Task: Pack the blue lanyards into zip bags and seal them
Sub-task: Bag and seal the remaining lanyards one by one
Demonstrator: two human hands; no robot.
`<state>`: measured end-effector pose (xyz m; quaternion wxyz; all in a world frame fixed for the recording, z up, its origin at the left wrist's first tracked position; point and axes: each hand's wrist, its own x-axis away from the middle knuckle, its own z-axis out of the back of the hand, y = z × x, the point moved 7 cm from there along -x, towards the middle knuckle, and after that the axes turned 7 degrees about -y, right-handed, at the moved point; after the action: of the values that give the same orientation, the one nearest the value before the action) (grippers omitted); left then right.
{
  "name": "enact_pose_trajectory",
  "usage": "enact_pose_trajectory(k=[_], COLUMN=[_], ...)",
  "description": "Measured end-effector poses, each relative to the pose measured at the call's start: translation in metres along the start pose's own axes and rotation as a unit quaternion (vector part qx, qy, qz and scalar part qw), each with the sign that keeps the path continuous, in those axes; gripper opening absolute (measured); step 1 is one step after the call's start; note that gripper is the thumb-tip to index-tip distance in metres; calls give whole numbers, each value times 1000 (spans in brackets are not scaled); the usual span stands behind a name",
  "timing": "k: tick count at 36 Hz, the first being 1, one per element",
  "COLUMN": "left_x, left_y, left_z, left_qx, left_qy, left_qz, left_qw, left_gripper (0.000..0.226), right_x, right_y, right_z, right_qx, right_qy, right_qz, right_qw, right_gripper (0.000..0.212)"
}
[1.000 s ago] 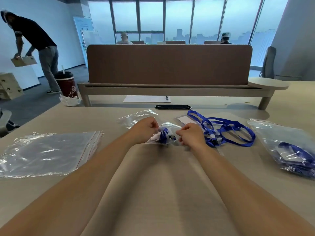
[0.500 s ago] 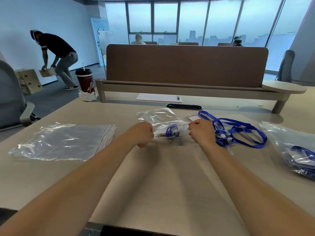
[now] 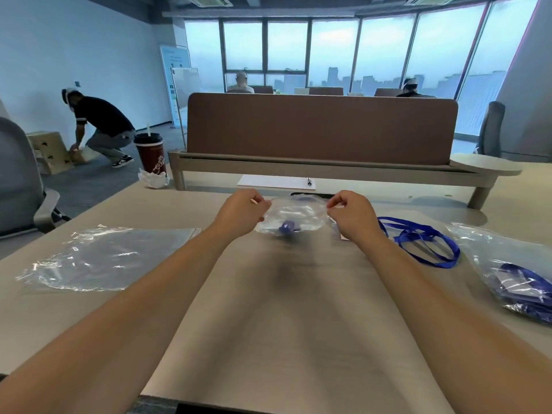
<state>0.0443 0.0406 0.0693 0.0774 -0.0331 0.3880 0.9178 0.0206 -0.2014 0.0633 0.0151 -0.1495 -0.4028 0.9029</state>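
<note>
Zip bag (image 3: 294, 218) now lifted off the surface (image 3: 283, 318) near its far edge, blue lanyard (image 3: 287, 227) inside. Left hand (image 3: 242, 212) and right hand (image 3: 352, 215): each grip pinching a top corner. Sealing step, judged; next, press the zip closed end to end.

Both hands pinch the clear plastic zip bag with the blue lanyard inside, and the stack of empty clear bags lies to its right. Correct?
Wrong side: in the head view the stack of empty clear bags lies left of the clear plastic zip bag, which the left hand and right hand do pinch.
</note>
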Motion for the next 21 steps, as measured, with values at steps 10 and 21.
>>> enact_pose_trajectory(k=[10, 21], left_x=[0, 2], left_y=[-15, -38], left_z=[4, -15], left_qx=[23, 207], left_qy=[-6, -28], left_qz=[-1, 71], left_qw=[1000, 975], left_gripper=[14, 16], right_x=[2, 5], right_y=[10, 29], right_z=[9, 1], right_qx=[-20, -131], right_qy=[-9, -50], right_qz=[-22, -62], right_qw=[1000, 988], right_gripper=[4, 12])
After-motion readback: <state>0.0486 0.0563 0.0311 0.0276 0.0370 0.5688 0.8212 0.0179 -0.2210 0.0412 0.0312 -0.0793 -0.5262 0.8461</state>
